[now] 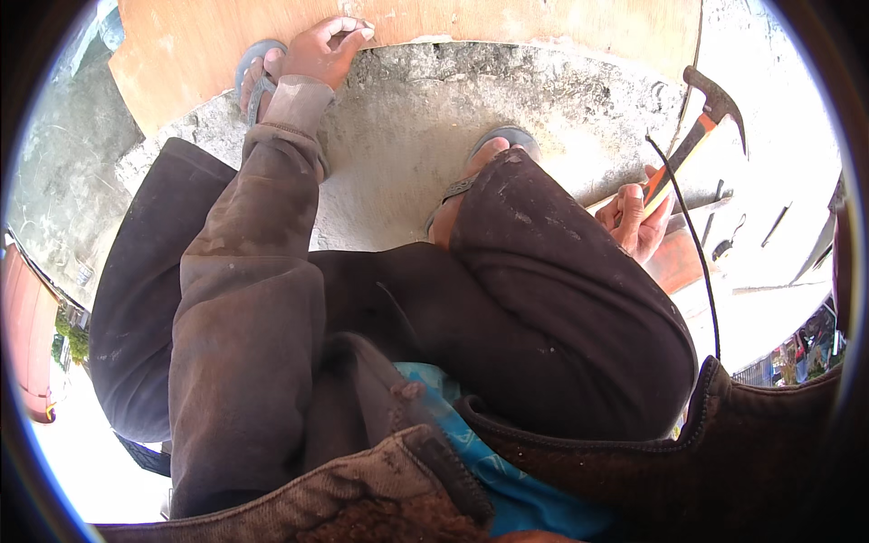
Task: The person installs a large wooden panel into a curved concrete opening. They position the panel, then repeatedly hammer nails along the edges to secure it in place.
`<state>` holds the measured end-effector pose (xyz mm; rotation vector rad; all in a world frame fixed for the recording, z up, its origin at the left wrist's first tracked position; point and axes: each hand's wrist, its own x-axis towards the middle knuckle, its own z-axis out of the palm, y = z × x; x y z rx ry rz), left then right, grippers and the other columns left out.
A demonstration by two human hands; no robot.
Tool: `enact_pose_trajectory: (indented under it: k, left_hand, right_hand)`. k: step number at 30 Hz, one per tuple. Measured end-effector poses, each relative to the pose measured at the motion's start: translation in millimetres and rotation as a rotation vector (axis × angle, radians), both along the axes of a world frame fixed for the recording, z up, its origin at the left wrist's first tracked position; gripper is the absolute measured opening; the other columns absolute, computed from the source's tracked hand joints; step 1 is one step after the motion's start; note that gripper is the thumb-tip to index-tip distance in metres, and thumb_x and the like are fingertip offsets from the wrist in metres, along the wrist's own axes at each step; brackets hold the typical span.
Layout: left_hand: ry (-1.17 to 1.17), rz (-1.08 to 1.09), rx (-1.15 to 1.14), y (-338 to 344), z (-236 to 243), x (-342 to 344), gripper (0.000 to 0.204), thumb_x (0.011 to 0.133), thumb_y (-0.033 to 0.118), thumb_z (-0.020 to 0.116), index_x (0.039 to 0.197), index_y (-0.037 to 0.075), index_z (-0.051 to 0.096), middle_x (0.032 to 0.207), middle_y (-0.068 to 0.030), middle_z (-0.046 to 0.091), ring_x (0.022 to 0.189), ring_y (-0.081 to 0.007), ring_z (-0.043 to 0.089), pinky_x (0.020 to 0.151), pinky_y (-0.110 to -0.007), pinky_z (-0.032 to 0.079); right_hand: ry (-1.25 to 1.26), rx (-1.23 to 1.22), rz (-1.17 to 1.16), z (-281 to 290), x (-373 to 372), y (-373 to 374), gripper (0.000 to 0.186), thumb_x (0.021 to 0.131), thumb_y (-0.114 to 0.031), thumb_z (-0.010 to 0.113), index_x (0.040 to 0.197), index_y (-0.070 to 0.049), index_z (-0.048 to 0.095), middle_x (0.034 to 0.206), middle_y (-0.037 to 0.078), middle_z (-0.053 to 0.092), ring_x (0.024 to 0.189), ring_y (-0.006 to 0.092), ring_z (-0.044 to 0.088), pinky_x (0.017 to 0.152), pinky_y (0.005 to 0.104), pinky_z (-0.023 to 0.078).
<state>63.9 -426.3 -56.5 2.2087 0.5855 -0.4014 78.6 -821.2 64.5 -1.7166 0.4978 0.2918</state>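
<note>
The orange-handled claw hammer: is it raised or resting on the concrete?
Raised. The right hand grips the orange-handled claw hammer by its handle, head up, clear of the grey concrete slab.

Left hand (328, 47) reaches forward, fingers curled down, arm extended; right hand (639, 220) closed in a fist, held low beside the knee.

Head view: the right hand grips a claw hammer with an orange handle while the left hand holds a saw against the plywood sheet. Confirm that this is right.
Not quite. In the head view the left hand holds no saw; its bare fingers press on the edge of the plywood sheet. The rest stands: the right hand grips a claw hammer with an orange handle.
</note>
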Motion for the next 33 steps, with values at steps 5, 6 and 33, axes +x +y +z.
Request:
enact_pose_trajectory:
  k: [5,6,33]
  left_hand:
    - [-0.127,-0.007,-0.04,-11.2,-7.5,0.3,0.033,0.092,0.037,0.064,0.109,0.01,0.072,0.108,-0.0027,0.072,0.105,-0.018,0.065,0.096,-0.029,0.046]
    - [-0.162,0.002,-0.024,-12.1,-11.2,0.9,0.033,0.092,0.037,0.063,0.109,0.01,0.072,0.108,-0.0031,0.072,0.105,-0.0182,0.065,0.095,-0.029,0.046]
    - [-0.322,0.103,0.025,-27.3,-44.3,-2.5,0.022,0.091,0.024,0.062,0.092,0.003,0.066,0.089,-0.0175,0.067,0.086,-0.0327,0.064,0.077,-0.04,0.049]
  right_hand:
    - [0.028,-0.151,0.528,3.6,29.7,11.8,0.043,0.101,-0.018,0.054,0.136,0.003,0.044,0.102,0.012,0.06,0.087,0.0159,0.058,0.077,0.0281,0.046]
    - [0.015,-0.213,0.615,2.8,37.8,17.8,0.041,0.1,-0.018,0.056,0.135,0.002,0.045,0.099,0.013,0.061,0.086,0.0168,0.059,0.077,0.0295,0.047]
    - [0.051,-0.461,1.379,-24.5,122.4,122.8,0.031,0.099,-0.034,0.057,0.118,-0.009,0.053,0.074,0.02,0.066,0.072,0.0422,0.067,0.063,0.0435,0.052]
